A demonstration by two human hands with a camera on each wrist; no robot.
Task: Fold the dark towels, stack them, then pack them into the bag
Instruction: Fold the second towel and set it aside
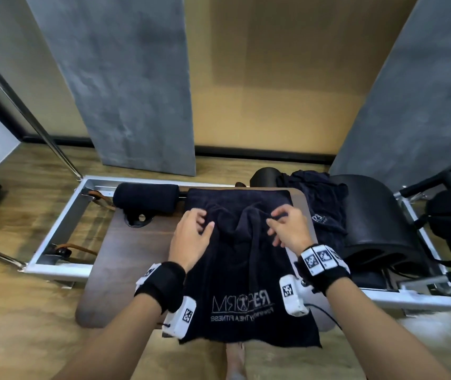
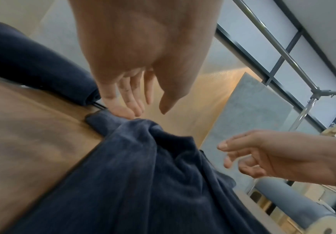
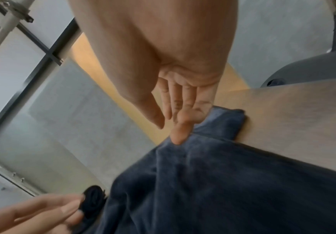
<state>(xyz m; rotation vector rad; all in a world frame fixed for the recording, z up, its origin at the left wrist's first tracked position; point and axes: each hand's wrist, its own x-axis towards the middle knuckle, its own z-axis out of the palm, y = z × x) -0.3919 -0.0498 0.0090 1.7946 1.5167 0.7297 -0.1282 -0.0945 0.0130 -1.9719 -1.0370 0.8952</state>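
**A:** Looking down, you have the dark navy terry towel with the pale printed logo (image 1: pixel 242 272) spread lengthways on the brown wooden board (image 1: pixel 125 259), its near edge hanging off the front toward you and its far end bunched into ridges. Where are your hands?

**B:** Both at that far end. Your left hand (image 1: pixel 191 237) rests on the left ridge with fingers loosely spread; the left wrist view shows the fingertips (image 2: pixel 123 110) touching the cloth near its corner, not closed round it. Your right hand (image 1: pixel 287 229) is over the right ridge, fingers relaxed and slightly bent; in the right wrist view one fingertip (image 3: pixel 180 136) presses on the hem. Neither hand seems to be pinching anything.

**A:** How will it behave when you lift it?

**B:** I'd expect it to be soft and limp, light enough, with a nap that grips rather than slides. It won't hold a shape, so a grab mid-fabric would probably only deepen those creases.

**A:** So where do you take hold?

**B:** At the two far corners, on the hemmed edge, one corner per hand, thumb on top. Draw them apart to flatten the ridges, then carry that edge toward you.

**A:** And the others?

**B:** A crumpled heap of dark cloth (image 1: pixel 320 204), likely more towels, lies to your right against the black padded barrel (image 1: pixel 369 215). A rolled dark bolster (image 1: pixel 146 198) sits at the far left. I can't pick out the bag for certain.
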